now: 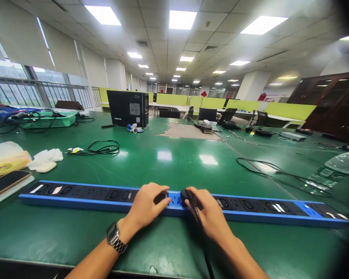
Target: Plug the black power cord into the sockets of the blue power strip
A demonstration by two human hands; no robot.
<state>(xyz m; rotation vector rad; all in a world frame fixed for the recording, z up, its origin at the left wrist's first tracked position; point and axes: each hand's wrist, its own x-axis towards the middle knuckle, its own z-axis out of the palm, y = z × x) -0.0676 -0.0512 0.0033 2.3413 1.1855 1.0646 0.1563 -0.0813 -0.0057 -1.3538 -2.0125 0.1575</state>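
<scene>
A long blue power strip [174,198] with black socket sections lies across the green table in front of me. My left hand [147,205], with a metal-banded watch [116,237] on its wrist, rests at the strip's middle, thumb and fingers closed across its width. A dark part shows between those fingers; whether it is separate from the strip I cannot tell. Just to the right, my right hand [208,211] grips a black power plug [186,197] against the strip's blue socket section. Its black cord [205,248] runs down toward the table's front edge. The plug's pins are hidden.
A phone [8,184] and crumpled tissues [46,158] lie left. Beyond the strip are a coiled black cable [103,148], a black computer case [128,108] and a green basket [55,120]. At right stand a plastic bottle [334,170] and a loose cable [264,166].
</scene>
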